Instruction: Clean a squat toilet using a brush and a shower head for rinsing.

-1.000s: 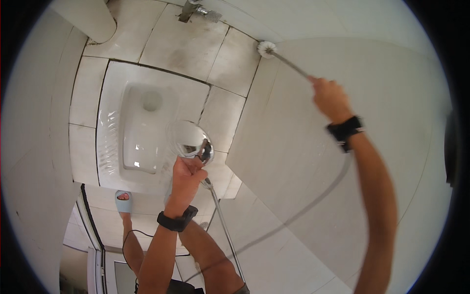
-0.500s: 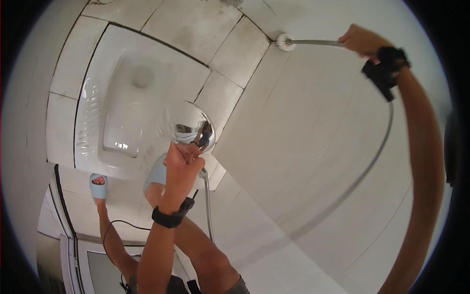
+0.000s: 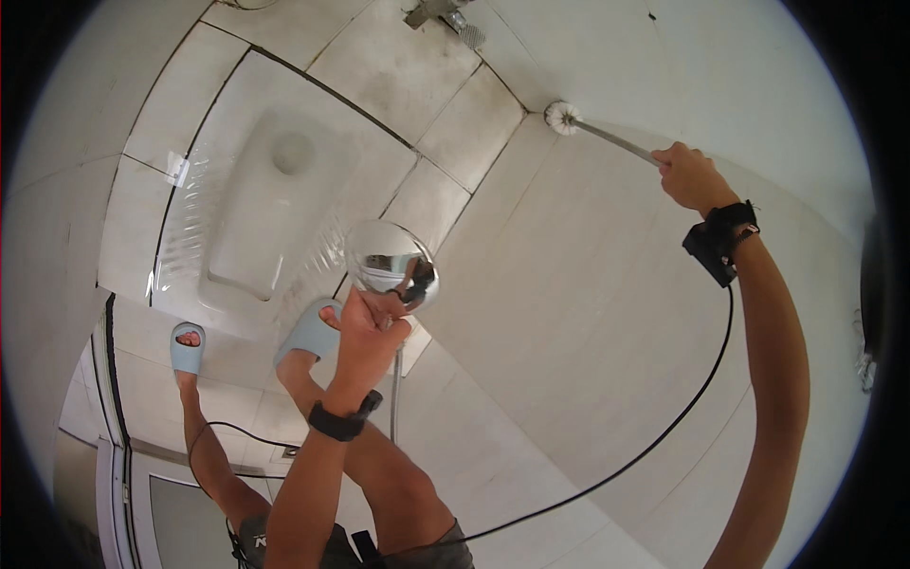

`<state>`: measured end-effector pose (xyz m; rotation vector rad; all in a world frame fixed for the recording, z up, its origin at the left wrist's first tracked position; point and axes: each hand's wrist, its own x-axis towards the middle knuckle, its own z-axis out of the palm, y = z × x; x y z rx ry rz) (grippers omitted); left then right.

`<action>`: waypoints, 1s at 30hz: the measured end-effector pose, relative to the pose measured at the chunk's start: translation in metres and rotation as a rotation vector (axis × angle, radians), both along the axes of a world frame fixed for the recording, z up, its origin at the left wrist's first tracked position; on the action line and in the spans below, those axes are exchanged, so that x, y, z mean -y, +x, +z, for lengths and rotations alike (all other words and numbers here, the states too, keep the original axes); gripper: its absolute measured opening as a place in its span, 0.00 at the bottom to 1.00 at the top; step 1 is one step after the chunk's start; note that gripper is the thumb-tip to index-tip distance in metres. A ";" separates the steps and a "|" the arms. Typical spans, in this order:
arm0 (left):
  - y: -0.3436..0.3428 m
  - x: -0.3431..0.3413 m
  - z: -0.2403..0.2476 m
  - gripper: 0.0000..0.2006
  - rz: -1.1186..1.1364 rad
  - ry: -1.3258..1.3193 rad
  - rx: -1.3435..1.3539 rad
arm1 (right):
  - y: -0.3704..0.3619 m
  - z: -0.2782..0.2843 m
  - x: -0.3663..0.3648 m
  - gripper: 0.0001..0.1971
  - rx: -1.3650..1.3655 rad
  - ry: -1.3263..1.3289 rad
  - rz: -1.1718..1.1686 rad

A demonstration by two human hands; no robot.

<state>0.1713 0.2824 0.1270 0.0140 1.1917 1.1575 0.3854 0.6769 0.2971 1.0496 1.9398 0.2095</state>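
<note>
My left hand [image 3: 365, 351] is closed round the handle of a round chrome shower head [image 3: 393, 264], which it holds up near the squat toilet's right side. A metal hose [image 3: 396, 394] hangs down from below that hand. Out to the right, my right hand [image 3: 695, 178] grips the grey handle of a toilet brush [image 3: 563, 118]. The brush's round white bristles are against the tiled wall, near the corner where two walls meet; whether they press hard cannot be seen. No stream of water can be made out clearly at the shower head.
A white squat toilet [image 3: 251, 223] is set in the tiled floor [image 3: 379, 66]. A metal tap [image 3: 441, 14] is at the far wall. My feet in light blue slippers [image 3: 188, 348] stand at the near edge. A black cable [image 3: 607, 469] loops from my right wrist; a door [image 3: 194, 522] is at lower left.
The brush head has shifted slightly right and down along the wall, and my right hand has come lower. The shower head has moved slightly right and down in view. The tap now shows more.
</note>
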 end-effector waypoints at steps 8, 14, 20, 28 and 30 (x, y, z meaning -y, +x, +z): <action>0.028 -0.044 0.021 0.20 0.080 0.149 0.258 | 0.015 -0.068 0.090 0.11 0.011 0.207 0.014; 0.033 -0.096 0.014 0.17 0.078 0.243 0.348 | 0.024 0.023 0.102 0.14 -0.115 0.193 -0.167; 0.051 -0.110 0.005 0.14 0.052 0.305 0.267 | 0.009 0.039 0.106 0.14 -0.149 0.213 -0.145; 0.071 -0.082 0.026 0.16 0.078 0.159 0.255 | 0.020 -0.132 0.079 0.07 0.049 0.323 0.101; 0.066 -0.061 0.028 0.17 0.019 0.117 0.256 | 0.036 -0.139 0.081 0.07 0.120 0.333 0.180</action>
